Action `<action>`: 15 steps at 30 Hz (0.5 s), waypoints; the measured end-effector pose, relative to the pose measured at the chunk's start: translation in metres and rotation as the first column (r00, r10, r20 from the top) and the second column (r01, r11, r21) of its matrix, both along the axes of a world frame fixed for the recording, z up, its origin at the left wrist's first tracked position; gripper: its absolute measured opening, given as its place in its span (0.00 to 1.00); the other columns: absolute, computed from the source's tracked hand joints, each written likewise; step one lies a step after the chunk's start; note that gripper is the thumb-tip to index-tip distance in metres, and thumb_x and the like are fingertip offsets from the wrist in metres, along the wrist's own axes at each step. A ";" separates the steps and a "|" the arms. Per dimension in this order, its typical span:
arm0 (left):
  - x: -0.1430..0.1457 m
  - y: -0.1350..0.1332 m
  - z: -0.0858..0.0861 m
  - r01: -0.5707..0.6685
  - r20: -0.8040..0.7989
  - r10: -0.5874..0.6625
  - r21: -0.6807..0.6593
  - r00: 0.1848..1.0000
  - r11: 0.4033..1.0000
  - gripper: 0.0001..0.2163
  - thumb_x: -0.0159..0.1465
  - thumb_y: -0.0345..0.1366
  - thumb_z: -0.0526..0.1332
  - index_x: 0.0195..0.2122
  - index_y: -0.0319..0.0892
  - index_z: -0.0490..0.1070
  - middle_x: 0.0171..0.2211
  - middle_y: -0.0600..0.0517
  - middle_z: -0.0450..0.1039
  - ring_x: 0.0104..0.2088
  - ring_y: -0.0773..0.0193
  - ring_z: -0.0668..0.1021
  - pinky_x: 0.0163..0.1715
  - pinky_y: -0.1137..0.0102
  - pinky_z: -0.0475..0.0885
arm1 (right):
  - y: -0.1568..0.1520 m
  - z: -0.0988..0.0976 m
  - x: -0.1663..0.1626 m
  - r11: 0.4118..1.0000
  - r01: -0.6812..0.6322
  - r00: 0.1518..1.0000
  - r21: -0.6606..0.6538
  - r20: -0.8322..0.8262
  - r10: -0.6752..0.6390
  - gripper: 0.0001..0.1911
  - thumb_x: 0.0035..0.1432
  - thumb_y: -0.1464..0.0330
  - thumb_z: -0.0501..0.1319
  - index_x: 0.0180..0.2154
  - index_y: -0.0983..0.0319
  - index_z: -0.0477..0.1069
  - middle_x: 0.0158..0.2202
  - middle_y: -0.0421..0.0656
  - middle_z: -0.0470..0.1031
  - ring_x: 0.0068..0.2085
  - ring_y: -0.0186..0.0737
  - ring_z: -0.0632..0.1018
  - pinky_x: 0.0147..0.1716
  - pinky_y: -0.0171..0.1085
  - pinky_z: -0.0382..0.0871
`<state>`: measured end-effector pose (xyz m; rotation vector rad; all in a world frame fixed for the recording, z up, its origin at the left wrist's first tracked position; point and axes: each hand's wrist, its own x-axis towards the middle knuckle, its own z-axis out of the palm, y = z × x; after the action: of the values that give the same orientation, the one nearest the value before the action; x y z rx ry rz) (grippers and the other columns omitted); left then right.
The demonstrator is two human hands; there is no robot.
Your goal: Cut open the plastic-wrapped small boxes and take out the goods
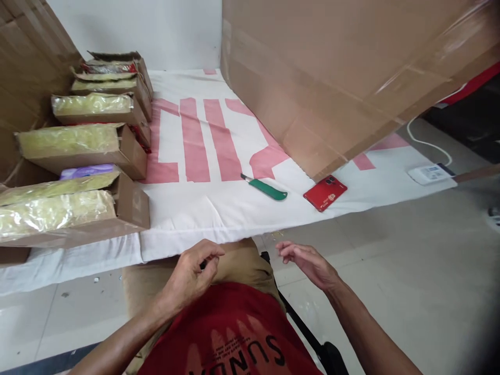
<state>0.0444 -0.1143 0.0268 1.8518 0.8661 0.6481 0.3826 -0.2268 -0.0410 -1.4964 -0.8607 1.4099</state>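
With the left hand (193,273) curled shut, the right hand (308,260) slack-open over the lap, the green-handled knife (265,188) lay at one o'clock on the white cloth (219,208), where a blind reach might catch its bare blade.

Lying flat, untouched: small knife with green plastic handle (267,189), blade pointing up-left, ahead of and between left hand (191,276) and right hand (308,263).

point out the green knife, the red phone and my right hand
green knife (269,190): head view, middle of the green handle
red phone (325,193): head view, centre of its back
right hand (310,262): head view, back of the hand
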 end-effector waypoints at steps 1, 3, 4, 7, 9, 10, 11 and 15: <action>0.007 -0.003 -0.005 -0.014 0.014 0.015 -0.029 1.000 0.999 0.11 0.66 0.27 0.56 0.43 0.43 0.78 0.41 0.49 0.80 0.38 0.65 0.81 0.40 0.70 0.77 | 0.004 0.004 -0.004 0.999 -0.046 0.999 0.023 0.006 0.046 0.23 0.57 0.45 0.68 0.34 0.58 0.87 0.55 0.54 0.82 0.52 0.57 0.80 0.46 0.48 0.75; 0.027 -0.010 -0.017 0.001 0.036 0.003 -0.089 0.999 0.996 0.15 0.64 0.28 0.58 0.50 0.42 0.78 0.49 0.45 0.80 0.39 0.64 0.81 0.43 0.67 0.78 | 0.010 0.014 -0.012 0.993 -0.108 0.994 0.048 0.041 0.106 0.23 0.58 0.45 0.68 0.40 0.57 0.88 0.57 0.54 0.81 0.55 0.59 0.80 0.48 0.49 0.76; 0.038 -0.014 -0.022 0.019 0.027 -0.016 -0.123 1.000 0.992 0.19 0.64 0.29 0.59 0.55 0.42 0.76 0.51 0.44 0.80 0.39 0.63 0.81 0.43 0.66 0.78 | 0.013 0.018 -0.014 0.990 -0.135 0.990 0.050 0.057 0.132 0.25 0.58 0.45 0.68 0.44 0.57 0.87 0.56 0.54 0.82 0.54 0.59 0.81 0.48 0.49 0.76; 0.068 -0.023 -0.036 0.075 -0.038 -0.083 -0.170 0.996 0.983 0.29 0.59 0.31 0.66 0.64 0.43 0.71 0.54 0.43 0.80 0.44 0.58 0.82 0.48 0.62 0.79 | 0.019 0.027 -0.021 0.974 -0.222 0.973 0.047 0.070 0.219 0.32 0.57 0.41 0.67 0.52 0.56 0.85 0.54 0.55 0.84 0.48 0.57 0.83 0.51 0.54 0.77; 0.082 -0.024 -0.041 0.063 -0.052 -0.072 -0.155 0.996 0.986 0.29 0.59 0.31 0.67 0.63 0.43 0.73 0.55 0.43 0.80 0.49 0.53 0.82 0.52 0.60 0.78 | 0.021 0.028 -0.026 0.963 -0.266 0.963 0.048 0.046 0.264 0.35 0.56 0.39 0.66 0.54 0.55 0.83 0.56 0.56 0.82 0.49 0.58 0.84 0.54 0.56 0.77; 0.085 -0.024 -0.043 0.041 -0.044 -0.048 -0.156 0.998 0.987 0.26 0.60 0.30 0.65 0.61 0.43 0.75 0.54 0.43 0.81 0.49 0.53 0.82 0.53 0.60 0.78 | 0.022 0.026 -0.027 0.958 -0.283 0.959 0.044 0.032 0.281 0.36 0.56 0.39 0.66 0.56 0.55 0.82 0.58 0.56 0.81 0.52 0.60 0.84 0.56 0.57 0.77; 0.087 -0.023 -0.044 0.015 -0.027 -0.020 -0.168 0.999 0.986 0.22 0.61 0.30 0.63 0.58 0.42 0.78 0.52 0.44 0.83 0.48 0.53 0.83 0.52 0.61 0.78 | 0.022 0.023 -0.029 0.953 -0.299 0.954 0.038 0.024 0.299 0.37 0.56 0.39 0.66 0.58 0.55 0.81 0.59 0.57 0.81 0.55 0.62 0.83 0.56 0.57 0.77; 0.084 -0.015 -0.050 -0.120 0.034 0.134 -0.274 0.990 0.954 0.15 0.62 0.27 0.58 0.44 0.41 0.83 0.40 0.47 0.85 0.41 0.59 0.84 0.48 0.66 0.78 | 0.021 -0.004 -0.022 0.960 -0.275 0.959 0.049 0.088 0.270 0.35 0.58 0.41 0.65 0.57 0.54 0.82 0.60 0.59 0.79 0.59 0.67 0.81 0.51 0.56 0.81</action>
<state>0.1288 -0.1294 -0.0236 1.5362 0.9933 0.6205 0.3606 -0.2060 -0.0449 -1.4374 -1.1870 1.5128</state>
